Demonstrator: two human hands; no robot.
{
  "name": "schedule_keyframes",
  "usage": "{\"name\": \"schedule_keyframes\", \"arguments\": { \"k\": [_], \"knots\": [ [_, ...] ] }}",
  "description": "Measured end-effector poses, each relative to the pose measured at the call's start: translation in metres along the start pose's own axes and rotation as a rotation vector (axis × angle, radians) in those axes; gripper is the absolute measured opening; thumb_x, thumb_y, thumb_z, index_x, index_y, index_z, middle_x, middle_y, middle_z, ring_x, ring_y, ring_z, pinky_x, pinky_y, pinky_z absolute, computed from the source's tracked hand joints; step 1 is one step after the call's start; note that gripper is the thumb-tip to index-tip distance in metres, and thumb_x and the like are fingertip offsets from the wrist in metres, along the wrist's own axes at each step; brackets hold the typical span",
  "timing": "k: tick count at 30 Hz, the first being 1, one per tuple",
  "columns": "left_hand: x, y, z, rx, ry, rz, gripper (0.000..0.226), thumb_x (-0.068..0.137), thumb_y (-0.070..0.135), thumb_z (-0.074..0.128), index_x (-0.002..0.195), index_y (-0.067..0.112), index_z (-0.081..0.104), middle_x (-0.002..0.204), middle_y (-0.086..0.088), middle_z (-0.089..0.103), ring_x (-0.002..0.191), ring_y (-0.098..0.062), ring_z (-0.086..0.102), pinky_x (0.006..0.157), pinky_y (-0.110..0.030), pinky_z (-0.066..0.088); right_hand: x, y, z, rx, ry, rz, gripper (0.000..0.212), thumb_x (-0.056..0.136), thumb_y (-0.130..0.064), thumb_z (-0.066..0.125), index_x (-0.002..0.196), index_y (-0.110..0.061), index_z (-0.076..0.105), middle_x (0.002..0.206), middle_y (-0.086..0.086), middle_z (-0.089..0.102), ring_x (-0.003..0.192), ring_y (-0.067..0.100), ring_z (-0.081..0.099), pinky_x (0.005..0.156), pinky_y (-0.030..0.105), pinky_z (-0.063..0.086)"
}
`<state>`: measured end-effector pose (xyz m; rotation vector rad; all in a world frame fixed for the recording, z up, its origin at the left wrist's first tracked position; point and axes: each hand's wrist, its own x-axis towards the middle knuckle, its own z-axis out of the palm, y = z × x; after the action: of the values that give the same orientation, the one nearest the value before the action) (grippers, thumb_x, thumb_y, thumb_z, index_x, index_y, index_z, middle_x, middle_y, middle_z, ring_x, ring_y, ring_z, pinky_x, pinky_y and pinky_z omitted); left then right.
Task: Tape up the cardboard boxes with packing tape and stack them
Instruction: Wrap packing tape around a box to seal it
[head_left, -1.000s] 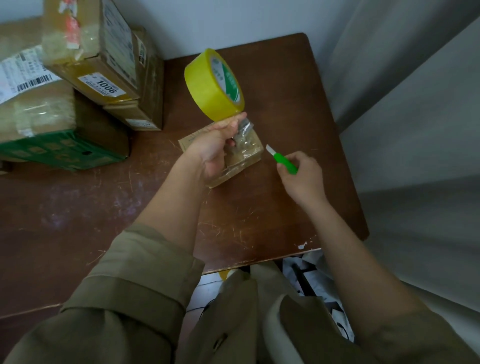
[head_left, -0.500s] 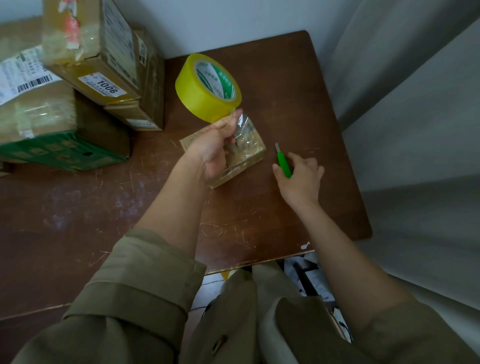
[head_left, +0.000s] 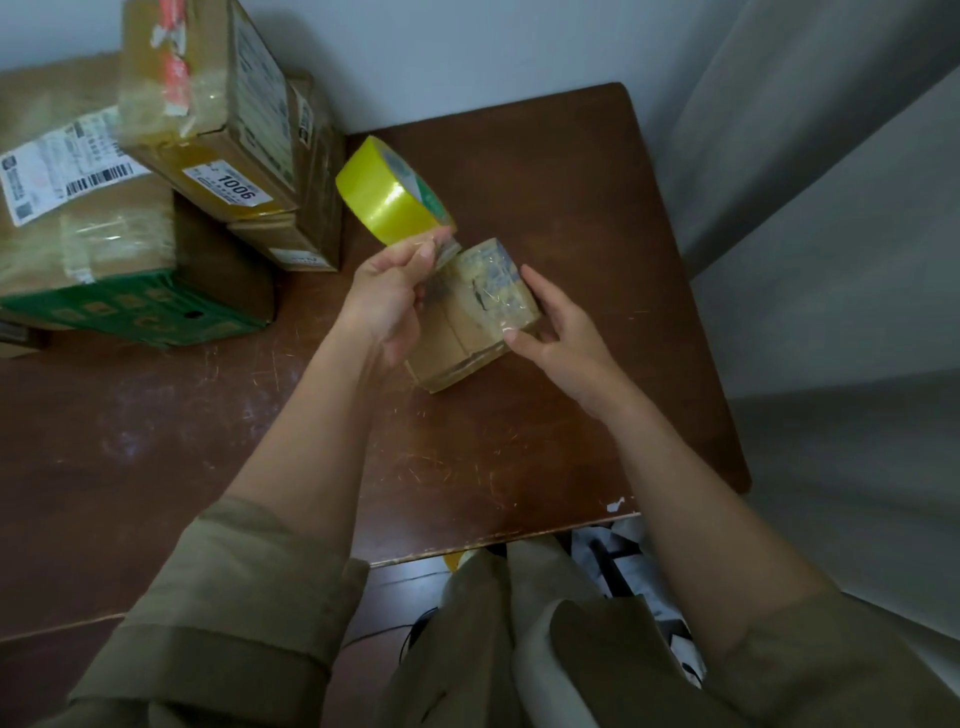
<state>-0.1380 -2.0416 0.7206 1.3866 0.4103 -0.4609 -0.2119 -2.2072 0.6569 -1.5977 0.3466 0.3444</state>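
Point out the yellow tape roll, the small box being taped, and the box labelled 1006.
yellow tape roll (head_left: 387, 200), head view, outer yellow band.
small cardboard box (head_left: 478, 317), head view, taped top face.
box labelled 1006 (head_left: 228, 188), head view, white label.

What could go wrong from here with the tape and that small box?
1. The left hand pinches the loose tape strip while the yellow tape roll hangs off it in the air; the strip could fold onto itself or stick crooked.
2. The right hand only steadies the small cardboard box with fingertips at its edge; a pull on the tape might skid or tip it on the table.
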Motion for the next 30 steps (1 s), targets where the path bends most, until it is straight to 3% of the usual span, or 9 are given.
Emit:
{"name": "schedule_keyframes", "arguments": {
  "k": [4, 7, 10, 13, 16, 19, 21, 23, 30],
  "knots": [
    [-0.004, -0.005, -0.014, 0.017, 0.030, 0.053, 0.030, 0.102, 0.005, 0.046, 0.129, -0.001, 0.058, 0.103, 0.010, 0.064, 0.056, 0.012, 0.056, 0.054, -0.004, 0.041, 0.002, 0.000, -0.004, -0.037, -0.026, -0.001, 0.091, 0.080, -0.018, 0.081, 0.154, -0.036, 0.031, 0.148, -0.012, 0.044, 0.133, 0.005, 0.046, 0.114, 0.033, 0.038],
    [-0.014, -0.004, -0.022, -0.006, -0.005, 0.054, 0.023, 0.101, 0.002, 0.048, 0.117, -0.001, 0.064, 0.085, 0.007, 0.067, 0.056, 0.008, 0.058, 0.055, -0.008, 0.045, 0.003, -0.005, -0.003, -0.109, 0.092, -0.037, 0.083, 0.076, -0.044, 0.079, 0.148, -0.045, 0.037, 0.149, -0.012, 0.042, 0.141, 0.008, 0.034, 0.117, 0.037, 0.033],
    [-0.019, -0.006, -0.038, 0.089, -0.047, 0.072, 0.024, 0.098, 0.002, 0.052, 0.092, 0.012, 0.073, 0.076, 0.013, 0.072, 0.067, 0.007, 0.061, 0.064, -0.009, 0.047, 0.002, -0.024, 0.012, -0.150, 0.237, -0.196, 0.059, 0.084, -0.050, 0.066, 0.138, -0.033, 0.054, 0.131, -0.018, 0.053, 0.134, 0.010, 0.040, 0.111, 0.025, 0.036],
    [-0.031, -0.004, -0.054, 0.302, -0.066, 0.129, 0.020, 0.098, -0.002, 0.051, 0.094, 0.007, 0.068, 0.060, 0.021, 0.065, 0.057, 0.012, 0.055, 0.059, -0.002, 0.038, 0.004, -0.062, 0.037, -0.190, 0.221, -0.309, 0.045, 0.085, -0.053, 0.063, 0.121, -0.026, 0.069, 0.108, -0.018, 0.064, 0.113, 0.012, 0.055, 0.092, 0.016, 0.043],
    [-0.041, 0.001, -0.068, 0.426, -0.140, 0.165, 0.020, 0.096, -0.006, 0.052, 0.104, 0.003, 0.068, 0.066, 0.020, 0.069, 0.065, 0.012, 0.059, 0.066, -0.003, 0.041, 0.013, -0.090, 0.070, -0.075, 0.011, -0.206, 0.039, 0.089, -0.039, 0.072, 0.113, -0.007, 0.073, 0.101, 0.002, 0.075, 0.097, 0.010, 0.066, 0.083, 0.023, 0.051],
    [-0.051, 0.004, -0.096, 0.478, -0.214, 0.097, 0.020, 0.094, -0.006, 0.055, 0.093, 0.007, 0.071, 0.073, 0.012, 0.073, 0.072, 0.003, 0.064, 0.072, -0.009, 0.048, 0.021, -0.096, 0.108, 0.063, -0.104, -0.072, 0.036, 0.083, -0.020, 0.080, 0.104, 0.007, 0.069, 0.103, 0.021, 0.074, 0.087, 0.022, 0.071, 0.080, 0.036, 0.058],
    [-0.058, -0.001, -0.117, 0.376, -0.218, -0.014, 0.022, 0.094, -0.004, 0.055, 0.092, 0.011, 0.072, 0.076, 0.007, 0.073, 0.065, 0.000, 0.062, 0.065, -0.012, 0.051, 0.019, -0.093, 0.128, 0.102, -0.134, -0.035, 0.027, 0.084, -0.004, 0.077, 0.107, 0.006, 0.068, 0.107, 0.021, 0.072, 0.083, 0.019, 0.069, 0.079, 0.030, 0.058],
    [-0.065, -0.007, -0.136, 0.245, -0.191, -0.130, 0.019, 0.094, -0.002, 0.055, 0.097, 0.009, 0.070, 0.081, 0.004, 0.074, 0.060, -0.002, 0.059, 0.059, -0.014, 0.051, 0.012, -0.086, 0.147, 0.071, -0.130, -0.059, 0.030, 0.082, 0.004, 0.075, 0.111, 0.004, 0.067, 0.107, 0.019, 0.073, 0.086, 0.018, 0.069, 0.083, 0.033, 0.058],
    [-0.086, -0.029, -0.188, 0.136, -0.065, -0.299, 0.011, 0.093, -0.002, 0.057, 0.096, 0.002, 0.067, 0.053, 0.003, 0.058, 0.049, -0.003, 0.053, 0.049, -0.015, 0.048, -0.015, -0.044, 0.214, 0.008, 0.002, -0.132, 0.030, 0.078, -0.002, 0.080, 0.106, -0.008, 0.070, 0.097, 0.008, 0.076, 0.090, 0.017, 0.073, 0.088, 0.040, 0.058]
  ]
}}
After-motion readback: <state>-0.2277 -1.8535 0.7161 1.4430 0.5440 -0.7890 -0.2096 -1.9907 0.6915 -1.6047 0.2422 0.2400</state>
